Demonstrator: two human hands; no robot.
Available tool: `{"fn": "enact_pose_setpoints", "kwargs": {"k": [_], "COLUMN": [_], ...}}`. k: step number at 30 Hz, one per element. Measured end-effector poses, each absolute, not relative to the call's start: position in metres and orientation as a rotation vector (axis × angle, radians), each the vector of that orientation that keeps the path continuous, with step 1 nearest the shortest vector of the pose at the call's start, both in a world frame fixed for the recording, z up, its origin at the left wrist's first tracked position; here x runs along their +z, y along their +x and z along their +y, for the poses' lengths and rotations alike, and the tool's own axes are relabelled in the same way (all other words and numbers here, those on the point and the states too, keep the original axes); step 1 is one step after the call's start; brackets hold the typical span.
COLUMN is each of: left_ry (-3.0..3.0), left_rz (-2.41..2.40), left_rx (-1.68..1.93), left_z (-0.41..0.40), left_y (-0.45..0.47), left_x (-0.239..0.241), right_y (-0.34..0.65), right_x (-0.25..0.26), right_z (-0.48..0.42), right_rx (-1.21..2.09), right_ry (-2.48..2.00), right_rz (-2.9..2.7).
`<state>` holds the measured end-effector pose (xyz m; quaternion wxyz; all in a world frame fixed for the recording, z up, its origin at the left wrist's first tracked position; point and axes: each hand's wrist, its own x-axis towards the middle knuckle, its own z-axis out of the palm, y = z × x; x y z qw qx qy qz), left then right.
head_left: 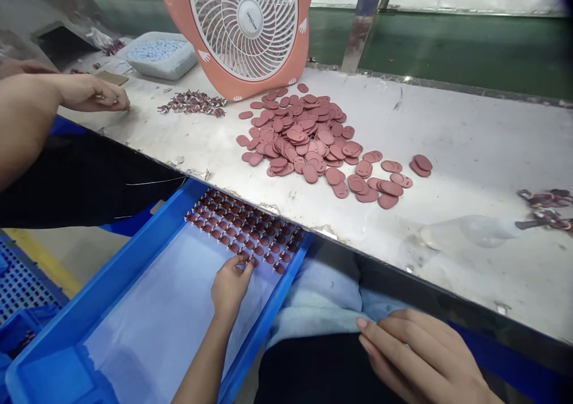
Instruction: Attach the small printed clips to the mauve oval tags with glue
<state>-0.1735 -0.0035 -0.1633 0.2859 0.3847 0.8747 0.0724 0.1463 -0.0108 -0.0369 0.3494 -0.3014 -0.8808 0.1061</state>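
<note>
My left hand (230, 287) reaches into a long blue tray (138, 273). Its thumb and fingertips pinch a small dark-red oval piece (253, 262) at the near edge of the rows. Several rows of similar dark-red pieces with brown-and-white tops (242, 219) lie on the pale sheet (179, 308) lining the tray. Low in the view, my right hand (421, 356) hovers over my lap with its fingers loosely stretched out, and no object shows in it. A heap of flat reddish-brown oval pieces with small holes (299, 132) lies on the white worktop (456, 129).
An orange fan (248, 25) stands behind the heap. Small brown knotted parts lie in piles at left (192, 102) and right (548, 204), beside a clear, bulb-shaped object (474, 231). A co-worker's hand (96, 93) rests near a white tub (159, 55).
</note>
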Motion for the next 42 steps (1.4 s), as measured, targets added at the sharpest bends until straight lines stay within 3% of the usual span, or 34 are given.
{"fn": "enact_pose_setpoints", "kwargs": {"k": [42], "left_ry": [1.326], "left_rz": [2.449], "left_rx": [0.142], "left_z": [0.02], "left_y": [-0.16], "left_x": [-0.169], "right_y": [0.163], "right_x": [-0.043], "right_z": [-0.011], "right_rx": [0.265], "right_ry": [-0.884], "right_rz": [-2.221]}}
